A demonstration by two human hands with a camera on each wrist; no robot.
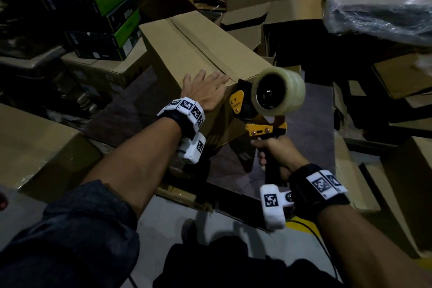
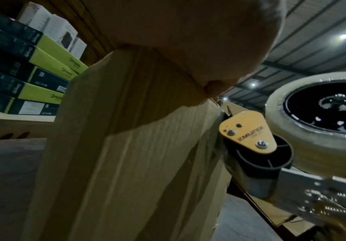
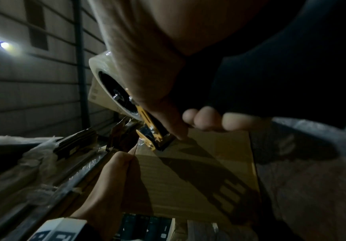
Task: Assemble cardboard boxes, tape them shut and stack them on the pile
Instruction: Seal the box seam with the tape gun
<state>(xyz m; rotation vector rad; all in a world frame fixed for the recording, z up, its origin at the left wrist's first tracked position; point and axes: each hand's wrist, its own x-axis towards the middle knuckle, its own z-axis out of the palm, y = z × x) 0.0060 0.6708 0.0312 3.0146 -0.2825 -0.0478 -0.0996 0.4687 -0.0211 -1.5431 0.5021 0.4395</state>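
The cardboard box [image 1: 187,54] dominates the scene — a long carton standing on a dark table [image 1: 131,112] amid stacked and loose cartons, its top flaps folded down and meeting along a centre seam [image 1: 198,47] that appears to carry a glossy strip of tape, though the dim light leaves that uncertain. So the box is assembled, and the taping looks to be at the near end: the tape dispenser [image 1: 264,110], yellow and black with a roll of clear tape [image 1: 278,91], sits with its front against the box's near top corner, where the seam runs over the edge. The left hand [image 1: 205,91] lies flat with straight fingers on the top panel by that corner, pressing the flap down; its grip holds nothing. The right hand [image 1: 275,154] has its grip curled round the dispenser's handle, below the roll. Judging from this, what is left is to run or cut the strip down the end face — then lift the sealed box onto the pile. The pictures do not show whether its underside is taped.
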